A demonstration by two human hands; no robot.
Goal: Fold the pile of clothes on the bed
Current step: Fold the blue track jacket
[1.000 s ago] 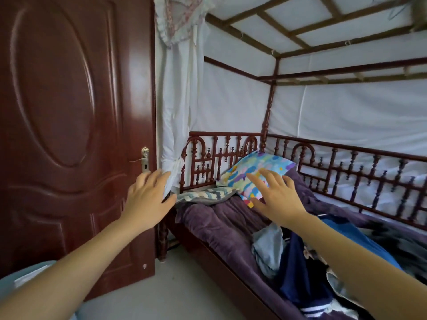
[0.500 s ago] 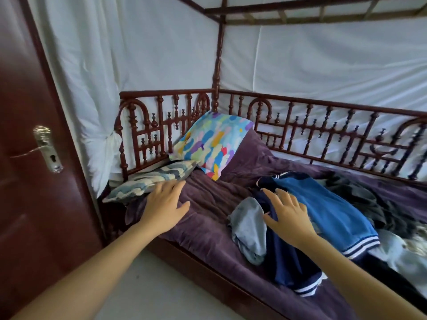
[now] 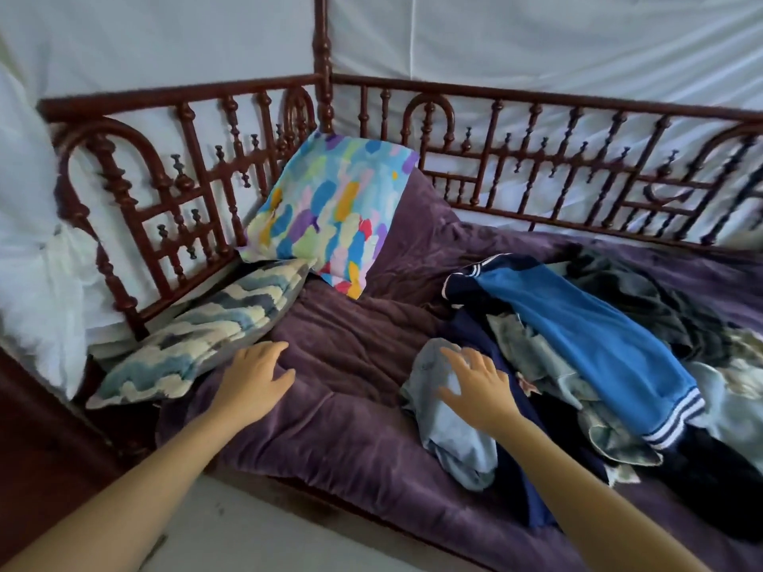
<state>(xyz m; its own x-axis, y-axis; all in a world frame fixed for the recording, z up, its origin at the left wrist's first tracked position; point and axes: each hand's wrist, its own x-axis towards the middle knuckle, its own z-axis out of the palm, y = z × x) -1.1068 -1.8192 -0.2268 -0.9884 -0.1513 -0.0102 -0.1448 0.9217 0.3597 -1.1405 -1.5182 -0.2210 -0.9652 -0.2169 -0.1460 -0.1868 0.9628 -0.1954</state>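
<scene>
Head view, looking down along two bare arms to the bed (image 3: 536, 97). Left hand (image 3: 252, 381) out flat, palm down, fingers straight and loose, gripping nothing, low over the purple blanket (image 3: 351, 431); touching or just above, cannot tell. Just beyond and left of those fingertips, a wave-patterned pillow (image 3: 206, 332) lying flat against the carved rail. Further ahead of that hand, a bright pillow (image 3: 330, 208) propped in the corner. Off to its far left, white netting (image 3: 37, 249) bunched at the bedpost.

Over to the right hand (image 3: 481, 392): wide, fingers spread, palm down, holding nothing. Directly under it, a crumpled pale blue garment (image 3: 454, 443) at the near edge of the pile of clothes (image 3: 532, 348); contact hard to judge. Just right of that hand and beyond it, a blue jacket (image 3: 586, 340) with white-striped cuffs draped across the top of the heap. Past the jacket, dark and patterned pieces, all unfolded, tangled together on the blanket. Between the two hands, only bare purple blanket.
</scene>
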